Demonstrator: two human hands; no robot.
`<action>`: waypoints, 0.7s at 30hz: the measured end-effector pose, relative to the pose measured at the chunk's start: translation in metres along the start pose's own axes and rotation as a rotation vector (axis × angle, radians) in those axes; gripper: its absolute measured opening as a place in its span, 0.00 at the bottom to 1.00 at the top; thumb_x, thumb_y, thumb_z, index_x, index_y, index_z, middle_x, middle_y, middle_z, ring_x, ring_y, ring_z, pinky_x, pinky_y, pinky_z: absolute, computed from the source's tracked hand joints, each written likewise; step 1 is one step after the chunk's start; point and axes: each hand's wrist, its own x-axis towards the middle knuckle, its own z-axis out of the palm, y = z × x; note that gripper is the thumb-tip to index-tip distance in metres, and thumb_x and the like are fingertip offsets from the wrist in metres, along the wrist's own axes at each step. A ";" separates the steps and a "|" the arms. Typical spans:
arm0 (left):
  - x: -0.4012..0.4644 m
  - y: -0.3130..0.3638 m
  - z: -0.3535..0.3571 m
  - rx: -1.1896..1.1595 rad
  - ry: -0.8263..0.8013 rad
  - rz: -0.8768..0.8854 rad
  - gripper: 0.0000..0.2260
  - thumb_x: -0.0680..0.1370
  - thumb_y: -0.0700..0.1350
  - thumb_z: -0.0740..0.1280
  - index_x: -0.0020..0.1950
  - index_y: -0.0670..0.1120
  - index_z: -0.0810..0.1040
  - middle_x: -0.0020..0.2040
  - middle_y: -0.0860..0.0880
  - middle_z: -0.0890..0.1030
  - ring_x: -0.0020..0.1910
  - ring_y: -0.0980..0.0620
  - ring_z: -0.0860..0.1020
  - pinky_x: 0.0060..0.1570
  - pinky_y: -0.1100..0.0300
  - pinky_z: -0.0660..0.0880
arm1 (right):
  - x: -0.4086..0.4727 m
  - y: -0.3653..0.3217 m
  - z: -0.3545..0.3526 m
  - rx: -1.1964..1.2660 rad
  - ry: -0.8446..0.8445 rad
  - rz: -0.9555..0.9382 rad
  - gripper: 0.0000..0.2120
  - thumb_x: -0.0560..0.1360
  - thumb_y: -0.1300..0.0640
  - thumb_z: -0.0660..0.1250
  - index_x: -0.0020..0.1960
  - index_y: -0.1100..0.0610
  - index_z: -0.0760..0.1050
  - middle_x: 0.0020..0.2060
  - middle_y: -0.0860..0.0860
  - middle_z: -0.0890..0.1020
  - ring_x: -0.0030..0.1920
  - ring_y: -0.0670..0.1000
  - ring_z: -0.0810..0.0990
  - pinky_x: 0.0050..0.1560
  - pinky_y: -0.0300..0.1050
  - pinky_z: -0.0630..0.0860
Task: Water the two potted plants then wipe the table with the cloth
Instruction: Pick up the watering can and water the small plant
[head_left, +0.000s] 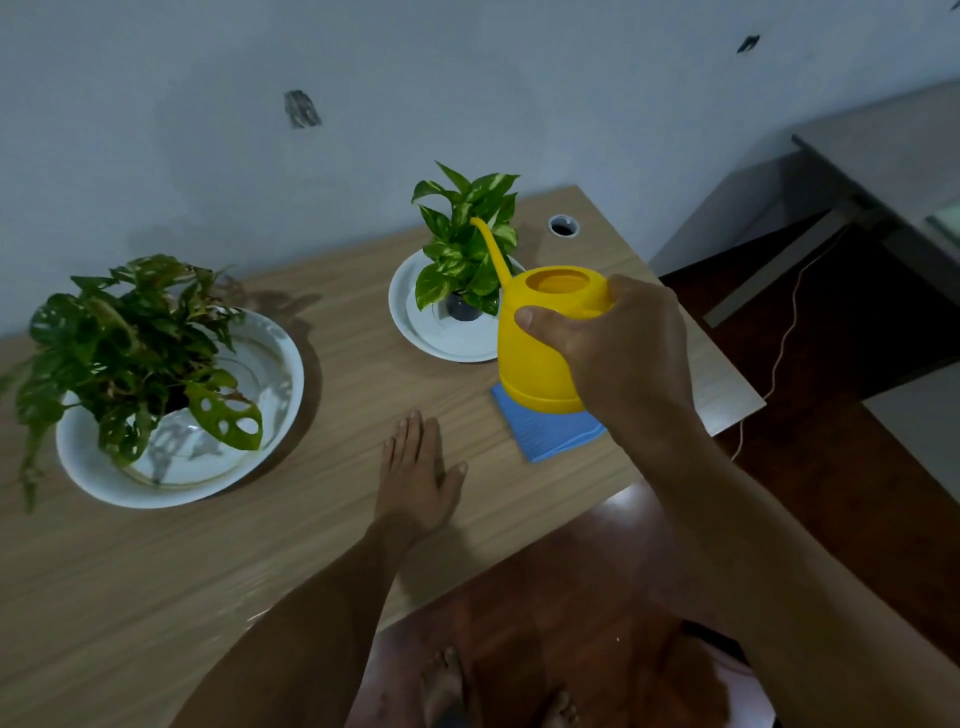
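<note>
- At the left of the wooden counter (291, 525) a large white bowl (283, 358) holds a plant with holed leaves (130, 353), whose foliage spills over the bowl's left rim.
- The left hand (415, 478) lies palm down on the counter near its front edge, fingers (410, 436) straight and close together, holding nothing.
- Farther back, a smaller white plate (441, 332) carries a dark pot with a variegated green plant (467, 244).
- The right hand (628, 353) grips a yellow watering can (540, 343), thumb across its side and fingers curled round its far side; the can is lifted off the counter, and its thin spout reaches up into the smaller plant's leaves.
- A folded blue cloth (550, 431) lies flat on the counter under the can, near the right front corner.
- A round grommet hole (563, 226) sits at the back right.
</note>
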 end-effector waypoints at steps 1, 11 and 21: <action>0.000 0.000 0.000 -0.002 0.003 0.001 0.39 0.79 0.66 0.54 0.85 0.46 0.51 0.86 0.45 0.48 0.85 0.46 0.44 0.81 0.48 0.41 | 0.000 -0.001 -0.001 0.003 0.001 0.005 0.28 0.66 0.36 0.78 0.50 0.58 0.80 0.47 0.55 0.83 0.49 0.55 0.82 0.44 0.45 0.72; -0.001 0.002 -0.001 0.008 0.013 0.001 0.39 0.81 0.66 0.54 0.85 0.46 0.50 0.86 0.45 0.47 0.84 0.46 0.44 0.80 0.51 0.39 | 0.007 -0.008 -0.010 0.012 0.013 0.021 0.26 0.66 0.38 0.79 0.50 0.58 0.80 0.46 0.53 0.82 0.47 0.53 0.81 0.42 0.44 0.73; -0.002 0.003 -0.003 0.017 0.005 -0.003 0.39 0.80 0.67 0.52 0.85 0.47 0.49 0.86 0.46 0.46 0.84 0.47 0.43 0.79 0.54 0.35 | 0.016 -0.015 -0.010 0.002 0.003 0.017 0.28 0.65 0.36 0.79 0.50 0.58 0.80 0.47 0.54 0.82 0.47 0.54 0.81 0.41 0.43 0.71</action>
